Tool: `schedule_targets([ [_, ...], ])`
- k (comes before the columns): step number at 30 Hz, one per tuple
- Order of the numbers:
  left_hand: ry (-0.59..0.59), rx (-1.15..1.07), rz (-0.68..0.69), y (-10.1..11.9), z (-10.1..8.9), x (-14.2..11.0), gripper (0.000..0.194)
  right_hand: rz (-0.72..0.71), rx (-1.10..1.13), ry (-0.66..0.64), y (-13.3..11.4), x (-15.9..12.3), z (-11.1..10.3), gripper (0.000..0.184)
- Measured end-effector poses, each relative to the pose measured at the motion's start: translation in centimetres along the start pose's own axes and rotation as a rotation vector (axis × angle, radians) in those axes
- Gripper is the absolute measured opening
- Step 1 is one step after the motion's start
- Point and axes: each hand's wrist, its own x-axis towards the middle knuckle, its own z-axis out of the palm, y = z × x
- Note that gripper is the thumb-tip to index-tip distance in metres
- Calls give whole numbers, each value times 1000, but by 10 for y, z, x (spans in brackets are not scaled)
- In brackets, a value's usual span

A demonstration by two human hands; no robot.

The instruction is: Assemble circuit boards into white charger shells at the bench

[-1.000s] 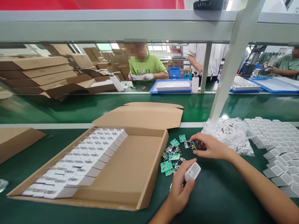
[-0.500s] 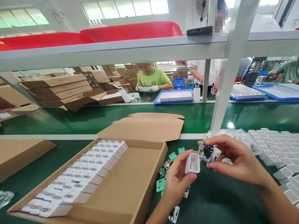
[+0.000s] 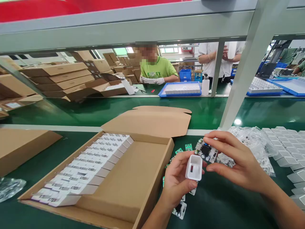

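My left hand (image 3: 177, 181) holds a white plastic charger casing (image 3: 194, 167) with its open end facing up. My right hand (image 3: 235, 159) pinches a small populated circuit board (image 3: 206, 151) by its edges, just above and beside the casing, not touching it. Below my hands lie loose green circuit boards (image 3: 188, 147), partly hidden by my palms, and a white-backed board (image 3: 179, 210) sits near my left wrist. To the left stands an open cardboard box (image 3: 143, 178) with rows of white boxed units (image 3: 81, 168) along one side.
A clear bag of white parts (image 3: 250, 138) and rows of white casings (image 3: 286, 152) lie to my right on the green workbench (image 3: 214, 206). A white post (image 3: 247, 73) and grey shelf beam (image 3: 119, 31) stand ahead. Beyond, a gloved co-worker (image 3: 154, 66) sits by a blue tray (image 3: 179, 89).
Both hands have stayed raised with the casing and the board, and the board now sits closer to the casing. My head has tilted, shifting the whole scene, and the bag shows more.
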Motion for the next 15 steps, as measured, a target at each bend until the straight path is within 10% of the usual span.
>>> schedule_targets([
  [8, 60, 112, 184, 8, 5, 6, 43, 32, 145, 139, -4, -7, -6, 50],
  [15, 43, 318, 306, 12, 1, 8, 46, -70, -41, -26, -17, -8, -20, 34],
])
